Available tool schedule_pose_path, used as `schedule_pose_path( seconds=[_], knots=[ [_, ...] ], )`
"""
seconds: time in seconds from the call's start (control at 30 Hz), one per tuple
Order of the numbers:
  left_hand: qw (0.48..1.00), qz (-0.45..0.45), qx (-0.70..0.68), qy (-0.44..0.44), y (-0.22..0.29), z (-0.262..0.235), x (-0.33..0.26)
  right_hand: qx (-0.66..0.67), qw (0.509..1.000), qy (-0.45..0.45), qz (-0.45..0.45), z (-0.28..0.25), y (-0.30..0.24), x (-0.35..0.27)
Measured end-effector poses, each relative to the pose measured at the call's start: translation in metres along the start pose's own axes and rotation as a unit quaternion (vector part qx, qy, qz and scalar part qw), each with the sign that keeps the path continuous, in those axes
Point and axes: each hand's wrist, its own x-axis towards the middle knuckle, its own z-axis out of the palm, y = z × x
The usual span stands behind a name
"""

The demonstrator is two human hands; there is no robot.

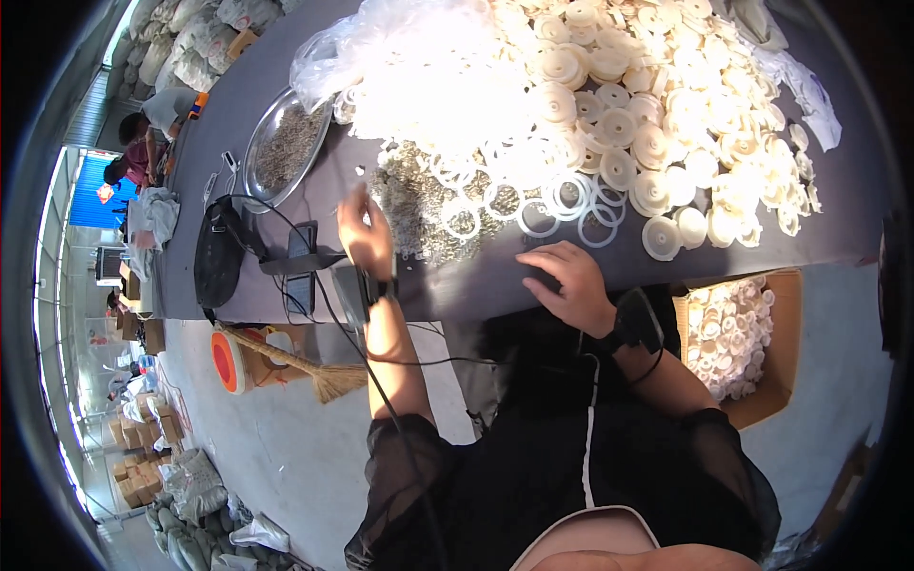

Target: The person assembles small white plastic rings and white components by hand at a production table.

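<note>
My left hand (367,236) is over the grey table at the left edge of a heap of small metallic parts (419,205). Motion smears its fingertips, so I cannot make out whether anything is between them. My right hand (571,284) hovers by the table's near edge, fingers loosely bent, thumb apart, nothing visible in it. Several translucent white rings (539,218) lie between the metallic heap and a large pile of cream plastic discs (619,128). A round metal tray (249,176) of small brownish parts sits to the left.
Left of my left hand are a black pouch (218,257), a phone (301,293) and cables. A clear plastic bag (328,62) lies at the back. Below the table stand a carton of white parts (729,338), a broom (335,379) and a red-and-white bucket (227,362). Another person (143,157) is far left.
</note>
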Motion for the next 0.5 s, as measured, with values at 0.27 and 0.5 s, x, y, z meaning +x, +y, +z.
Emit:
schedule_pose_path(
  seconds=[0.27,0.5],
  knots=[
    [0.974,-0.001,0.183,-0.136,-0.111,0.032,0.081,0.024,0.999,-0.013,-0.029,0.001,0.002,-0.001],
    [0.981,-0.117,-0.148,-0.050,-0.029,0.028,0.045,0.059,0.998,0.019,-0.009,-0.004,0.010,-0.004]
  ],
)
